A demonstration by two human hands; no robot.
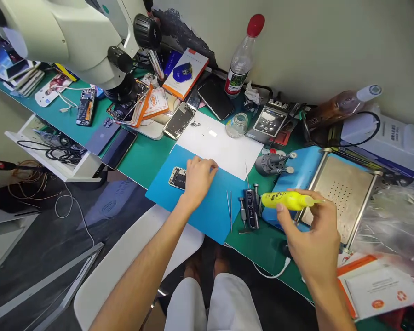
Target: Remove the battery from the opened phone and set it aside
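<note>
My left hand (197, 178) rests with curled fingers on an opened phone (178, 177) lying on a blue mat (207, 202), covering its right part. My right hand (313, 239) holds a small yellow bottle (288, 200) with a thin needle tip, lying sideways, over the edge of a metal plate with holes (341, 193). Tweezers (229, 210) and a black screwdriver tool (251, 209) lie between the two hands.
A microscope (76, 37) hangs over the far left of the green bench (148, 156). White paper (221, 145), a small glass jar (237, 124), a water bottle (243, 57), several phones and boxes crowd the back. A white stool (131, 262) stands below.
</note>
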